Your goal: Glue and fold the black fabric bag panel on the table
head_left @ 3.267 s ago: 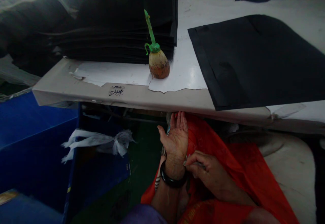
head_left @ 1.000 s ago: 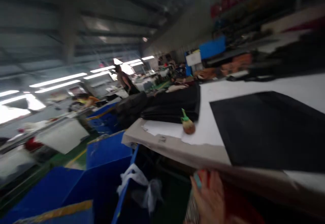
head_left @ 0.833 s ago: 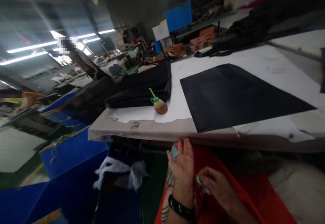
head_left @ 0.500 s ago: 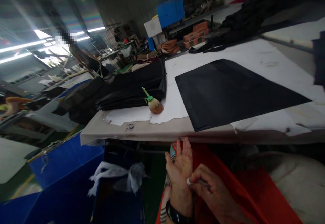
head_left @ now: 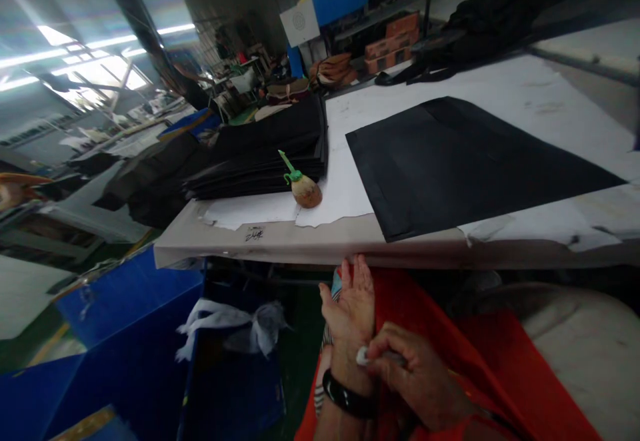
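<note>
My left hand [head_left: 353, 308] is palm up with its fingers stretched out, just below the table's front edge. A dark shiny bangle [head_left: 345, 394] circles that wrist. My right hand [head_left: 413, 368] is closed around a small white-tipped object [head_left: 362, 356] whose kind I cannot make out. Its pale tip lies against the inside of my left wrist, and most of the rest is hidden by my fingers. Above, on the table, lie a black sheet [head_left: 475, 161] and a squat tan bulb-shaped bottle [head_left: 307, 192] with a green spout.
A stack of black sheets [head_left: 260, 154] lies at the table's left. White paper [head_left: 350, 198] covers part of the tabletop. Below left are blue bins [head_left: 130, 321] with a white cloth strip [head_left: 260, 334] hanging over an edge. Orange boxes [head_left: 393, 44] stand farther back.
The table and its things sit slightly higher in view. My right hand has shifted a little left, bringing the white tip farther across my left wrist. The left hand stays spread.
</note>
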Action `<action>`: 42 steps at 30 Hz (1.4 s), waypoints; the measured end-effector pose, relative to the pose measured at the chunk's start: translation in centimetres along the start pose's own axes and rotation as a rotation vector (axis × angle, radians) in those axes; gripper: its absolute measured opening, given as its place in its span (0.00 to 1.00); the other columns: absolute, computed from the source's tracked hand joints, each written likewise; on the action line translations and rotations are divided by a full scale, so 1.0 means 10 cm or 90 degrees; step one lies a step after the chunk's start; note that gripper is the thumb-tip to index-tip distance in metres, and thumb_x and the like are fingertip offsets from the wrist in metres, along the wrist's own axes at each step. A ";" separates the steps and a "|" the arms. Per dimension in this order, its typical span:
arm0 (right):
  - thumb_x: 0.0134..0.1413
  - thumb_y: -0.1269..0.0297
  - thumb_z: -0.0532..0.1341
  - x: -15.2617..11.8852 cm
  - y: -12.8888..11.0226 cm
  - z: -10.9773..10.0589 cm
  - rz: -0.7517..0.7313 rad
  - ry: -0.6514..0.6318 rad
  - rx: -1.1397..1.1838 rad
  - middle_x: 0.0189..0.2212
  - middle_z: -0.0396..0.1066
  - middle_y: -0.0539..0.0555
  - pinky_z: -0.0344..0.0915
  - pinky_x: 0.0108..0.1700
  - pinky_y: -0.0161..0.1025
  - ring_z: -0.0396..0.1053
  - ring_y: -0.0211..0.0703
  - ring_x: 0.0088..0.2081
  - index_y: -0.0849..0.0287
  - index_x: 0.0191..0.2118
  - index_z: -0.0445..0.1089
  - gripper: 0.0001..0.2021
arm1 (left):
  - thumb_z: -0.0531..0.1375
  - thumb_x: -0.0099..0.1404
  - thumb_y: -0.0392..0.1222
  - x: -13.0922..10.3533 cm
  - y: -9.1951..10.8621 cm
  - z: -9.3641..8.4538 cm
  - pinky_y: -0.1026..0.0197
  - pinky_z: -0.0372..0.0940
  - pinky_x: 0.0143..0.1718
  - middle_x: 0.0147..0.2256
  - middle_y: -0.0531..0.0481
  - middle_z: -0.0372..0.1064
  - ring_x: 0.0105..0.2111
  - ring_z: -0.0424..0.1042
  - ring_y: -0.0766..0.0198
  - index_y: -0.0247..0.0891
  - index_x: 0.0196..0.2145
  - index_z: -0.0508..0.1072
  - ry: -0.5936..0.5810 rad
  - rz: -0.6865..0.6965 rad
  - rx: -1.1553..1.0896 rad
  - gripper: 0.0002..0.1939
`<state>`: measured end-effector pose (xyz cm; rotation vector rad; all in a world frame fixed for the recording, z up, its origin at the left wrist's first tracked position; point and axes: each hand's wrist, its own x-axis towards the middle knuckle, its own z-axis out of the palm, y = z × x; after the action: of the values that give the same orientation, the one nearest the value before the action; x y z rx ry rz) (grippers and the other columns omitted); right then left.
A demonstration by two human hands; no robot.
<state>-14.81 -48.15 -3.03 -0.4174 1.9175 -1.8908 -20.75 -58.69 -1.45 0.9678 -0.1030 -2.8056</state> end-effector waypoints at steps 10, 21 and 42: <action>0.43 0.55 0.65 0.13 -0.01 -0.18 0.064 0.174 -0.203 0.34 0.66 0.51 0.59 0.34 0.38 0.65 0.43 0.33 0.57 0.35 0.68 0.14 | 0.46 0.65 0.59 0.03 -0.02 -0.05 0.55 0.71 0.41 0.55 0.29 0.58 0.55 0.62 0.48 0.30 0.51 0.62 0.005 -0.005 0.018 0.29; 0.45 0.54 0.62 0.12 -0.04 -0.13 0.161 0.070 0.208 0.19 0.66 0.46 0.57 0.24 0.33 0.62 0.35 0.20 0.57 0.25 0.63 0.12 | 0.47 0.65 0.59 0.03 -0.02 -0.02 0.56 0.71 0.39 0.54 0.29 0.59 0.53 0.65 0.49 0.31 0.49 0.64 0.008 0.005 0.017 0.28; 0.52 0.52 0.57 0.11 0.08 -0.14 0.084 0.269 -0.023 0.23 0.67 0.48 0.61 0.28 0.34 0.65 0.39 0.25 0.56 0.27 0.63 0.13 | 0.46 0.64 0.62 -0.09 -0.12 -0.11 0.55 0.64 0.51 0.58 0.33 0.57 0.56 0.60 0.50 0.35 0.55 0.63 -0.141 -0.030 0.116 0.33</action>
<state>-16.37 -47.43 -3.94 0.1110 2.1794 -1.9739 -19.51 -57.31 -1.91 0.6964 -0.3754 -2.9797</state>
